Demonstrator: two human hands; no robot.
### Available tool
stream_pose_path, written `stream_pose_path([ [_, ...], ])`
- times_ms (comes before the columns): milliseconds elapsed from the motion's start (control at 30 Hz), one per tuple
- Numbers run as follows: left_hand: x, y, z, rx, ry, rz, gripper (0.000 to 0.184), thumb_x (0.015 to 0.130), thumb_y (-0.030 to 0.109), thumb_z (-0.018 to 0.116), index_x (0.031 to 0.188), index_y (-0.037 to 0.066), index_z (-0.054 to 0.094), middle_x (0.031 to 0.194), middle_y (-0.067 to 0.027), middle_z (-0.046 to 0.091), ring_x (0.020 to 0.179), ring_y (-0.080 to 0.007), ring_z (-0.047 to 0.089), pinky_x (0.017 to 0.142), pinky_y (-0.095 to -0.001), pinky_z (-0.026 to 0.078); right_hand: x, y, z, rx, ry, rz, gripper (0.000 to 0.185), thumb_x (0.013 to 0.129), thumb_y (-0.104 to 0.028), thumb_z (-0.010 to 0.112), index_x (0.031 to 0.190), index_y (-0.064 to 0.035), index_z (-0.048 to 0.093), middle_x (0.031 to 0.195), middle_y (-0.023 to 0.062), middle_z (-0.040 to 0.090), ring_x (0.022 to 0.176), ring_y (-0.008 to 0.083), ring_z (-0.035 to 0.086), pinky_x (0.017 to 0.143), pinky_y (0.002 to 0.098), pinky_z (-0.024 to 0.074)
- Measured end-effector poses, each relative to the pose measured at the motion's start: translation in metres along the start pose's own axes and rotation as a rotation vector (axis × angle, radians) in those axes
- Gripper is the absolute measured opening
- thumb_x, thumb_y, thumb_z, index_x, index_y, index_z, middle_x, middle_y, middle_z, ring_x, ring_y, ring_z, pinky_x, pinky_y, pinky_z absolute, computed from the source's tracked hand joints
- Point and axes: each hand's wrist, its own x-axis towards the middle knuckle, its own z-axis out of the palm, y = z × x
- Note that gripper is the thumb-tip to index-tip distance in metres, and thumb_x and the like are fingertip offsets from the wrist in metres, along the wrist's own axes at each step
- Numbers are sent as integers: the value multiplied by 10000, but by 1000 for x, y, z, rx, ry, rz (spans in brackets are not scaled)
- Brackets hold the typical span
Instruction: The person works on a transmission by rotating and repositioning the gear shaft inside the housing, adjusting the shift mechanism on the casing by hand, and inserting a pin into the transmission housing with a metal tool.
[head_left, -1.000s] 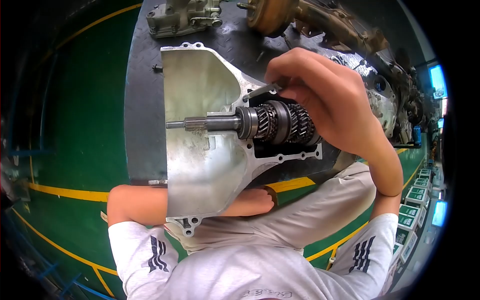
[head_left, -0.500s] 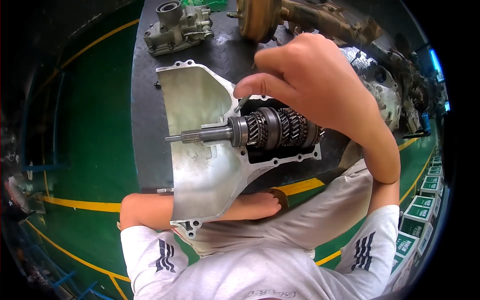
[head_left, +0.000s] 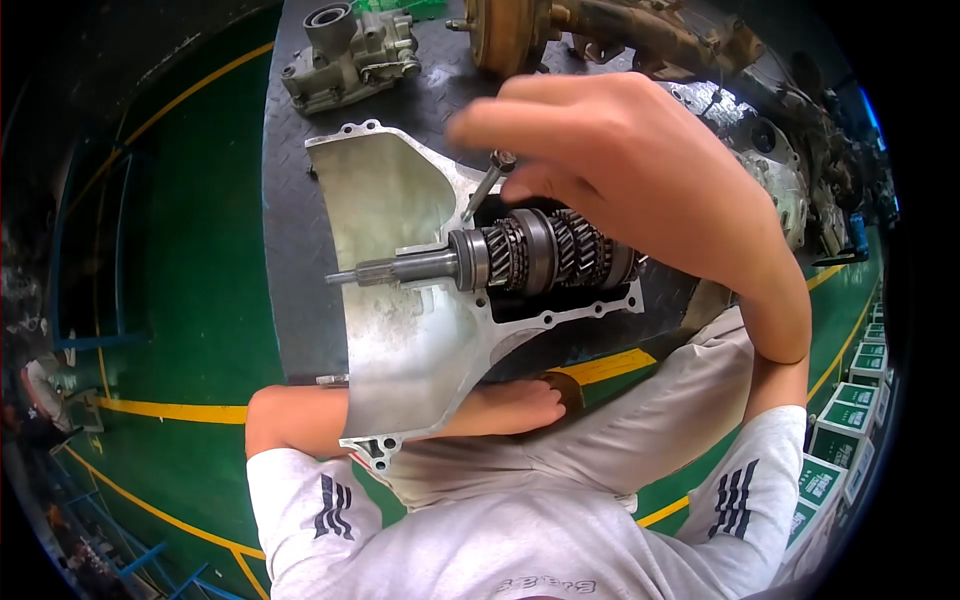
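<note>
A bolt stands tilted at the upper edge of the gearbox housing, its lower end at a hole there. My right hand is over the housing beside the bolt head, its thumb and blurred fingers apart. Inside the housing lies a gear shaft, with its splined end pointing left. Below the housing, my left hand rests by my lap with the fingers curled in. A brown rounded thing shows next to those fingers, and what they hold, if anything, is hidden.
A grey metal casting sits at the back left of the dark workbench. Behind my right hand lies a rusty drum with an axle tube. More metal parts fill the right side. Boxes line the green floor.
My right hand has let go of the bolt and its fingers have spread leftwards. The bolt head now shows, with the bolt leaning on its own. My left hand stays in place.
</note>
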Motion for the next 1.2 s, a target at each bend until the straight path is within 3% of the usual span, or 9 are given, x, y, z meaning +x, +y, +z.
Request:
stream_pose_path([
  [167,1,3,5,-13,-7,-6,166,1008,95,458,1005,-31,566,1010,-203,596,967,-370,614,806,-457,505,11,-13,-14,-393,-519,232,279,817,-240,782,989,-73,638,727,97,621,700,359,636,609,408,489],
  [233,0,6,-1,11,3,12,153,1005,80,459,970,-41,547,975,-216,578,930,-389,600,786,-465,492,-1,0,-7,-149,-91,31,285,857,-276,773,853,-52,598,705,114,613,664,349,626,577,395,475],
  [433,-8,19,-32,62,-138,-92,355,1073,243,387,1288,1,531,1306,-159,556,1231,-291,550,1012,-390,461,5,-8,-10,-279,-225,93,237,855,-218,767,917,-43,620,704,133,600,694,391,621,610,450,479],
  [600,-54,16,-63,-1723,230,-124,519,1081,383,383,1458,28,423,1495,-104,443,1390,-234,438,1164,-382,354,7,-2,-11,-50,-78,-38,289,846,-234,783,870,-18,593,724,144,607,686,401,614,610,464,474],
  [700,-65,19,-64,-2571,216,-222,635,1086,467,381,1559,45,358,1609,-71,375,1485,-200,370,1255,-376,290,6,-7,-20,-262,-416,141,294,796,-192,803,903,-17,592,773,129,630,708,389,626,629,477,480],
  [767,-67,18,-58,-3188,189,-454,701,1113,501,235,1631,28,220,1707,-76,234,1552,-218,275,1289,-381,227,3,-6,-7,-97,-19,-13,303,764,-164,812,918,-22,593,806,108,647,716,357,642,630,473,484],
  [867,-64,16,-51,-2959,221,-242,713,1112,515,237,1632,28,213,1708,-95,224,1554,-291,266,1288,-421,231,2,-9,0,-145,-67,6,293,768,-178,812,912,-35,601,796,97,650,704,331,648,618,458,484],
  [1067,-77,42,-115,-3343,234,-886,629,1099,447,412,1539,2,350,1583,-141,394,1487,-251,385,1248,-406,333,-2,-8,2,-145,-61,-28,311,765,-207,814,924,-43,602,803,95,652,707,327,649,618,451,493],
  [1200,-67,13,-66,-3296,238,-674,683,1104,478,363,1540,-46,311,1588,-179,372,1503,-320,349,1256,-473,307,2,-11,-5,-274,-306,131,325,772,-191,811,973,-48,601,848,105,661,733,325,654,628,445,498],
])
